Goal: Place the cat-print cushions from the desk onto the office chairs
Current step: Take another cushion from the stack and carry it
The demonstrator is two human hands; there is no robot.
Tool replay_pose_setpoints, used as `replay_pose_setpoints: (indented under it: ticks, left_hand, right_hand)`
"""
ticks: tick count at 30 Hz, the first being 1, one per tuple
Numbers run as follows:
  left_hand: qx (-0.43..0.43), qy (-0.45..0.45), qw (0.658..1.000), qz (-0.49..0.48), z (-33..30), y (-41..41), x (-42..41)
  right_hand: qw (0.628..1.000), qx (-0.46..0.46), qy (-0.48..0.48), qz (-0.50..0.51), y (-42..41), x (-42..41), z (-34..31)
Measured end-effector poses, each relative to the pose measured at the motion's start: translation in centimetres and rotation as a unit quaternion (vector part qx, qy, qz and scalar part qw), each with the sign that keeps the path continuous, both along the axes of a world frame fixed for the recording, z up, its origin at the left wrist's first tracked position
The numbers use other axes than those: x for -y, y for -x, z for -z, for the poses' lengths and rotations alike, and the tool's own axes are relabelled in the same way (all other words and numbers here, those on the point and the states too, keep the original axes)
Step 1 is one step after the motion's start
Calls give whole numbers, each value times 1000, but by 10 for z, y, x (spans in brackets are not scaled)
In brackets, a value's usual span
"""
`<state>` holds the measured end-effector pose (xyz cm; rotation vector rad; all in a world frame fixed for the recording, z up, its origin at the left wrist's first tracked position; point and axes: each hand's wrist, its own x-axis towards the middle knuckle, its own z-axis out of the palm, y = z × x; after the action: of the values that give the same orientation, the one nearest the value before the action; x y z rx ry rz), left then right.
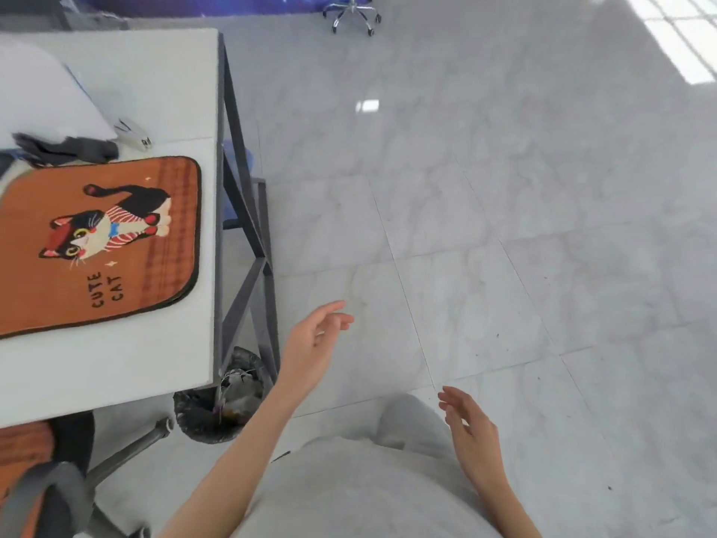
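Reaching back for the next cushion

Standing just off the corner of the white desk, the person has both hands free: the left hand hangs out over the floor with fingers loosely spread, and the right hand sits lower beside the hip, fingers relaxed, nothing in it. An orange cat-print cushion, lettered "CUTE CAT", lies flat on the desk near its right edge, well apart from either hand. At the lower left an office chair shows orange on its seat, which looks like a cushion already laid there, though I cannot be sure.

My guess is the step in hand is fetching this one. It would go best by turning toward the desk, taking two opposite edges so the soft pad does not fold, and lifting straight up, clear of the grey cloth and the stapler beside its far edge. A wheeled chair base stands far across the floor.
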<state>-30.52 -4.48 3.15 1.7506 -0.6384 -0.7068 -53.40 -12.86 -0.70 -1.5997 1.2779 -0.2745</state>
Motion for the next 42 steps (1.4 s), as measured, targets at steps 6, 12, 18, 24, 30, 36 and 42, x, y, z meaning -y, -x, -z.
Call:
replay_pose_setpoints:
  ticks: [6,12,18,24,30,36,42]
  left_hand:
    - [-9,-20,992,-122,18,-79,69]
    - [-62,-74,928,-359,28,-126,85]
    - [-113,-79,801,-582,29,-134,84]
    - [-119,-82,697,-703,31,-172,71]
    - [-93,-129,643,-750,30,-246,21]
    - [-99,-224,546,-801,39,-296,-32]
    - [-145,-214,478,-839,52,-323,-44]
  right_hand:
    - [989,1,-8,-148,-128,129,12]
    - [904,36,9,-427,-322,208,-10]
    - [756,107,11,-646,-492,187,-52]
    - [660,124,45,-739,-590,137,-36]
    - [550,97,199,-805,-659,118,2]
    - [503,60,289,-812,-741,84,12]
    - [478,-66,343,-806,-807,46,26]
